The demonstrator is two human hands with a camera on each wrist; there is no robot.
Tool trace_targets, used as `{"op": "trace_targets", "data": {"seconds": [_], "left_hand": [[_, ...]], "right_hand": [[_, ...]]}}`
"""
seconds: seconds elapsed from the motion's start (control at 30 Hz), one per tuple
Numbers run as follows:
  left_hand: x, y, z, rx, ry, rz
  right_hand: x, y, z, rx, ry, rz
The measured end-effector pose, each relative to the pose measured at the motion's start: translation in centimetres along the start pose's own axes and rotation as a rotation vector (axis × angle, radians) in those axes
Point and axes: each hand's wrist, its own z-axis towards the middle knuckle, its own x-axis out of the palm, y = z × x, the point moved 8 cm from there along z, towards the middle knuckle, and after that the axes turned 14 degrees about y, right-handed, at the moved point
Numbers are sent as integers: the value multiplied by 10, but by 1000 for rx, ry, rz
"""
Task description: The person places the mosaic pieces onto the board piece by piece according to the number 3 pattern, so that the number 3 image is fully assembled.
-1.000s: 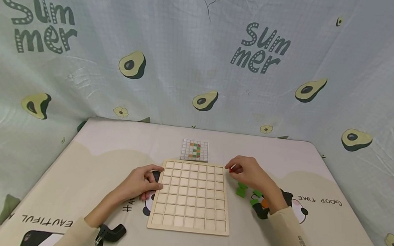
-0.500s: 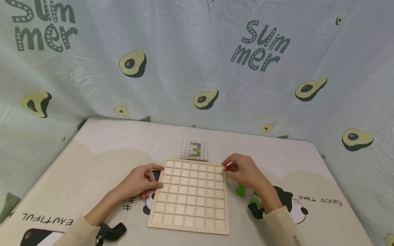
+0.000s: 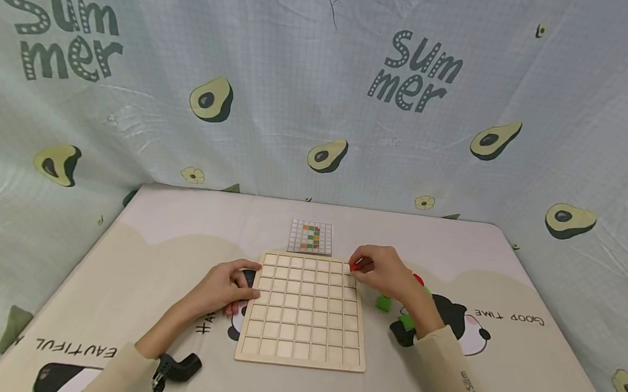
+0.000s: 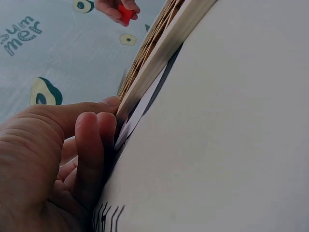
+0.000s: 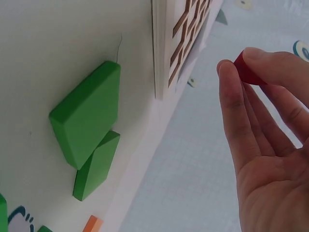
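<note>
A square wooden grid board (image 3: 305,301) lies in the middle of the table, its cells bare. My left hand (image 3: 224,285) rests at its left side, index finger and thumb touching the rim well apart. In the left wrist view, the left hand's other fingers bend just beside the board's edge. Thumb and fingers of my right hand (image 3: 383,269) pinch a small red block (image 5: 248,72) over the board's far right corner. Beyond the board lies a printed pattern card (image 3: 311,236) showing coloured squares in a grid.
Right of the board lie loose green blocks (image 3: 383,303), partly hidden by the right forearm. Another red piece (image 3: 418,280) shows behind the wrist, and an orange block (image 5: 92,224) appears in the right wrist view. A printed cloth backdrop (image 3: 267,92) stands behind the table.
My right hand has moved left with the red block, from beside the board to over its far right corner. The left hand has stayed at the left rim.
</note>
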Motion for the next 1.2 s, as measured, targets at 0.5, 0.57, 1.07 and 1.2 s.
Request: {"op": "trace_targets", "data": {"seconds": [0.5,0.57,1.07,1.2], "left_hand": [[0,2,0,-13,-2,-9],[0,1,1,-10,-1,-7],[-1,-1,0,-21,-3,-21],[-1,-1,0,-20,-4,-20]], "right_hand": [[7,8,9,-56,19,1],[7,9,10,-46,17,-8],[17,18,26,-18,24,-66],[21,19,30,-23,45,-75]]}}
